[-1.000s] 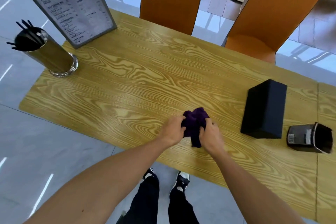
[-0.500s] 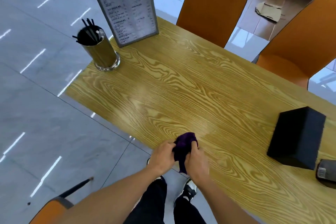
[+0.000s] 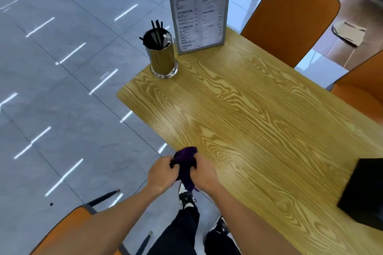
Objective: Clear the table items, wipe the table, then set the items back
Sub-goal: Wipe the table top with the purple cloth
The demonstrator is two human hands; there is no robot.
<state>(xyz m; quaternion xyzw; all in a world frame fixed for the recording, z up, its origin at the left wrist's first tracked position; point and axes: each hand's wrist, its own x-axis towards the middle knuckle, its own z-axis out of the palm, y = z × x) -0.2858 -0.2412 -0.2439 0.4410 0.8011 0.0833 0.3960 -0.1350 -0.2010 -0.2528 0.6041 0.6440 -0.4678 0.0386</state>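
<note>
A purple cloth [image 3: 185, 162] is bunched between both hands at the near edge of the wooden table [image 3: 259, 122]. My left hand [image 3: 160, 174] grips its left side and my right hand [image 3: 204, 174] grips its right side. A metal cup of black straws [image 3: 162, 54] stands at the table's far left corner. Just behind it a framed menu stand [image 3: 200, 6] is upright. A black box [image 3: 363, 192] sits at the right edge of the view, partly cut off.
Two orange chairs [image 3: 290, 16] stand on the far side of the table, and a third orange chair [image 3: 68, 232] is at my lower left. Grey tiled floor lies to the left. My legs and shoes [image 3: 186, 198] are below the table edge.
The view has swung left, so the straw cup and menu now sit nearer the centre and the small dark container at the right is out of view. Both hands stay on the cloth at the table's near edge.
</note>
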